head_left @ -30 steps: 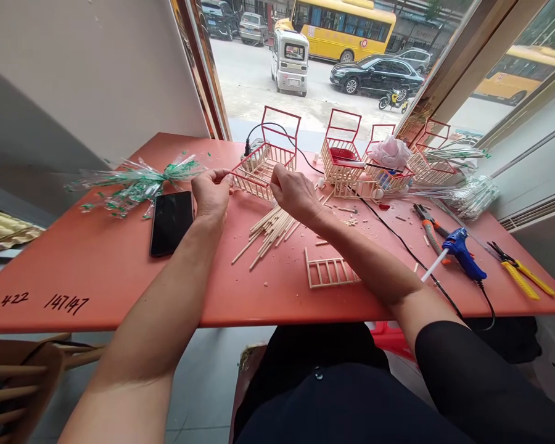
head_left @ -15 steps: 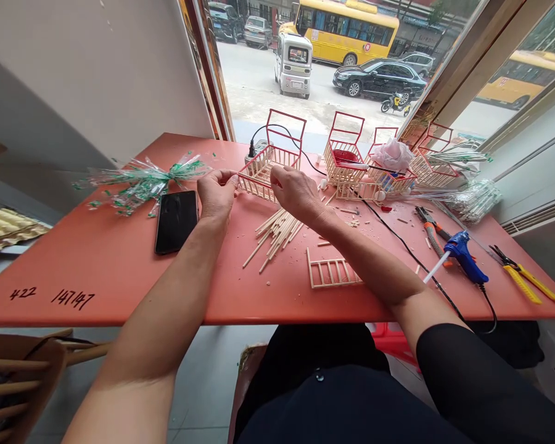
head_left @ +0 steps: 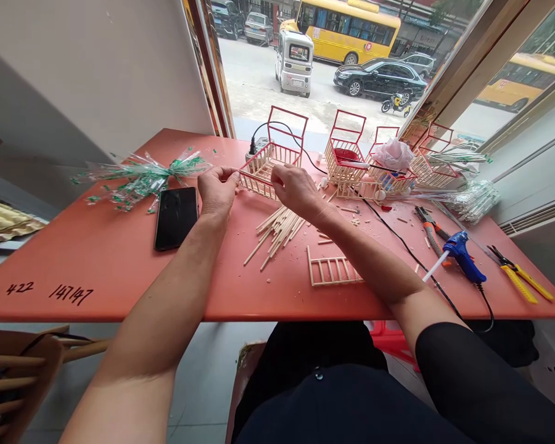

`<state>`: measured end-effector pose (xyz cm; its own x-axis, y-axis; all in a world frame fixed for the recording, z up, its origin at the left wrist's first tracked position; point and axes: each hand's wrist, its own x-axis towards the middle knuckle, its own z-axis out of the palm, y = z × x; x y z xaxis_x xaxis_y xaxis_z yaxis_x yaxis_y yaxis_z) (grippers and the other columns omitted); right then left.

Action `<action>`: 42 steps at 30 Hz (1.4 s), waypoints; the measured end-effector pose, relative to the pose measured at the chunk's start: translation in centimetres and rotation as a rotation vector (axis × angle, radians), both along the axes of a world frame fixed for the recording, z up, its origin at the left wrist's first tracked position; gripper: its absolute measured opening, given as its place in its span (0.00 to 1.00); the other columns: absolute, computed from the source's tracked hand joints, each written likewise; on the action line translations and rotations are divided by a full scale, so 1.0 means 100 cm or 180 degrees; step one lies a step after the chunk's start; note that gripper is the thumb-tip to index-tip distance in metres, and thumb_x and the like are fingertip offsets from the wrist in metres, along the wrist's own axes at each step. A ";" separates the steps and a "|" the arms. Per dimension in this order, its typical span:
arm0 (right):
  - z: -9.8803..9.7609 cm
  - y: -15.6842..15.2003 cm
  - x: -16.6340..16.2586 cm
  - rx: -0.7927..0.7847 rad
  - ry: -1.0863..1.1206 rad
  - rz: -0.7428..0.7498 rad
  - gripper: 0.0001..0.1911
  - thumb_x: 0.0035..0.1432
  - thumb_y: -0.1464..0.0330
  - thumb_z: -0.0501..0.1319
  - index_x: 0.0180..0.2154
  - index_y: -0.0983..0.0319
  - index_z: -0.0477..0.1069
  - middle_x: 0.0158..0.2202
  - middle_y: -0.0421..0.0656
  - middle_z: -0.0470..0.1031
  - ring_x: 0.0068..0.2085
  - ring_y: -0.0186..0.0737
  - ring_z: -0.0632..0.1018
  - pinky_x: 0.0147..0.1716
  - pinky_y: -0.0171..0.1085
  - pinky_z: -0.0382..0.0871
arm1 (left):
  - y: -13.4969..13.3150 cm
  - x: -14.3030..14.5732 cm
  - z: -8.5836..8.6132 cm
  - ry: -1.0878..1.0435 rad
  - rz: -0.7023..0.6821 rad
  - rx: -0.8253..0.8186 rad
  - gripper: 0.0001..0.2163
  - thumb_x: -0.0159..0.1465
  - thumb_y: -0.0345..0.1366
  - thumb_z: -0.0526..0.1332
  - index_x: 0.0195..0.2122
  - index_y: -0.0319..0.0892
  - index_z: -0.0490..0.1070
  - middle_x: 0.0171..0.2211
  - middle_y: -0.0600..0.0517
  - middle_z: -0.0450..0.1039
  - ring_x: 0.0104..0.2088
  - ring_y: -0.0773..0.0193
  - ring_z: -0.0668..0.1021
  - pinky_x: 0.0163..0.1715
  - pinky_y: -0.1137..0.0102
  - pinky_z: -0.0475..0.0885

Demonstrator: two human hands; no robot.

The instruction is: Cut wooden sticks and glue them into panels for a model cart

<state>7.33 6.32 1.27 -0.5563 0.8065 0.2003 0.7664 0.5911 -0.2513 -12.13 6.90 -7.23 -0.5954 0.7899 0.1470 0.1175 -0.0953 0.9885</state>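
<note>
A small stick-built cart with a red rim and a tall red handle frame stands upright at the back middle of the table. My left hand pinches the near left corner of its rim between thumb and fingers. At the near right corner, my right hand has its fingers closed on the rim and hides that corner. Just below the cart lies a loose pile of thin wooden sticks. A ladder-like stick panel rests flat under my right forearm, which covers part of it.
A black phone and green-tipped plastic strips lie left. More stick carts stand back right, one holding pink material. A blue glue gun, orange-handled pliers and yellow-handled pliers lie right. A black cord crosses the table.
Both hands keep their hold at the cart's rim with hardly any movement. The whole view has shifted very slightly.
</note>
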 end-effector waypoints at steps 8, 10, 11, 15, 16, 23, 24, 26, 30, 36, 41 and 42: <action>-0.004 0.002 0.001 0.0031 0.0124 0.0029 0.15 0.76 0.81 0.55 0.46 0.64 0.80 0.50 0.53 0.84 0.44 0.46 0.78 0.42 0.41 0.63 | 0.000 0.001 0.001 0.0000 0.0033 -0.0016 0.03 0.62 0.26 0.70 0.36 0.40 0.82 0.31 0.53 0.81 0.29 0.66 0.78 0.30 0.74 0.72; -0.006 0.003 0.002 0.0055 0.0148 0.0044 0.15 0.76 0.80 0.55 0.45 0.64 0.80 0.49 0.53 0.84 0.43 0.46 0.78 0.42 0.41 0.64 | 0.000 0.001 0.000 0.0001 0.0044 -0.0013 0.03 0.62 0.27 0.70 0.36 0.41 0.82 0.31 0.52 0.81 0.30 0.66 0.78 0.30 0.74 0.73; -0.007 0.003 0.002 0.0064 0.0153 0.0052 0.15 0.76 0.80 0.55 0.45 0.64 0.80 0.49 0.53 0.84 0.43 0.46 0.77 0.42 0.41 0.64 | 0.000 0.001 0.000 0.0000 0.0048 -0.0011 0.03 0.62 0.27 0.71 0.36 0.41 0.82 0.31 0.52 0.81 0.30 0.66 0.78 0.30 0.74 0.73; -0.007 0.003 0.002 0.0080 0.0161 0.0066 0.16 0.75 0.81 0.54 0.45 0.64 0.80 0.47 0.52 0.83 0.42 0.45 0.76 0.42 0.41 0.64 | 0.001 0.002 0.001 -0.0010 0.0063 -0.0007 0.04 0.60 0.27 0.71 0.35 0.42 0.80 0.31 0.52 0.81 0.29 0.64 0.79 0.29 0.72 0.75; -0.007 0.003 0.002 0.0074 0.0155 0.0061 0.16 0.75 0.81 0.54 0.45 0.64 0.80 0.47 0.52 0.83 0.42 0.45 0.76 0.41 0.41 0.63 | 0.000 0.002 0.001 -0.0012 0.0069 -0.0006 0.04 0.60 0.27 0.71 0.34 0.42 0.80 0.31 0.52 0.81 0.29 0.64 0.79 0.29 0.72 0.75; -0.005 0.005 0.000 0.0036 0.0124 0.0048 0.17 0.74 0.81 0.55 0.45 0.65 0.82 0.48 0.52 0.83 0.42 0.45 0.76 0.40 0.41 0.62 | 0.000 0.002 0.001 -0.0003 0.0092 -0.0017 0.07 0.61 0.23 0.67 0.34 0.42 0.81 0.31 0.52 0.81 0.28 0.65 0.78 0.29 0.72 0.74; -0.005 0.006 0.000 0.0040 0.0126 0.0055 0.17 0.74 0.81 0.55 0.45 0.65 0.83 0.48 0.52 0.83 0.42 0.44 0.76 0.40 0.41 0.62 | 0.001 0.002 0.001 0.0001 0.0094 -0.0021 0.07 0.60 0.23 0.68 0.34 0.42 0.81 0.31 0.52 0.81 0.28 0.65 0.78 0.29 0.72 0.74; -0.005 0.007 0.000 0.0040 0.0124 0.0074 0.17 0.73 0.81 0.55 0.44 0.65 0.83 0.47 0.52 0.84 0.42 0.44 0.76 0.40 0.40 0.63 | 0.001 0.002 0.001 0.0007 0.0100 -0.0029 0.07 0.60 0.22 0.68 0.34 0.42 0.81 0.30 0.52 0.81 0.28 0.65 0.78 0.29 0.72 0.73; -0.005 0.009 0.001 0.0056 0.0152 0.0114 0.18 0.72 0.82 0.56 0.44 0.65 0.84 0.46 0.51 0.84 0.42 0.44 0.77 0.42 0.41 0.65 | 0.001 0.002 0.001 0.0005 0.0106 -0.0033 0.07 0.61 0.23 0.67 0.34 0.42 0.81 0.30 0.53 0.80 0.29 0.66 0.78 0.28 0.74 0.72; -0.014 0.018 0.003 0.0103 0.0367 0.0188 0.16 0.68 0.82 0.58 0.39 0.64 0.82 0.43 0.48 0.83 0.40 0.42 0.76 0.42 0.39 0.64 | 0.000 0.002 0.001 0.0034 0.0094 -0.0028 0.06 0.59 0.25 0.69 0.35 0.42 0.82 0.31 0.52 0.81 0.29 0.66 0.78 0.27 0.75 0.73; -0.020 0.024 0.008 0.0002 0.0698 0.0259 0.13 0.65 0.81 0.60 0.37 0.63 0.80 0.40 0.45 0.83 0.40 0.39 0.75 0.44 0.37 0.66 | -0.001 0.001 0.003 0.0061 0.0053 -0.0058 0.06 0.61 0.26 0.68 0.36 0.41 0.83 0.30 0.52 0.81 0.28 0.66 0.78 0.27 0.75 0.72; -0.020 0.025 0.010 -0.0058 0.0803 0.0282 0.12 0.65 0.81 0.60 0.37 0.63 0.80 0.39 0.44 0.82 0.39 0.38 0.75 0.43 0.37 0.66 | -0.002 0.001 0.004 0.0067 0.0045 -0.0065 0.06 0.61 0.25 0.67 0.36 0.41 0.83 0.30 0.52 0.81 0.28 0.66 0.78 0.27 0.75 0.72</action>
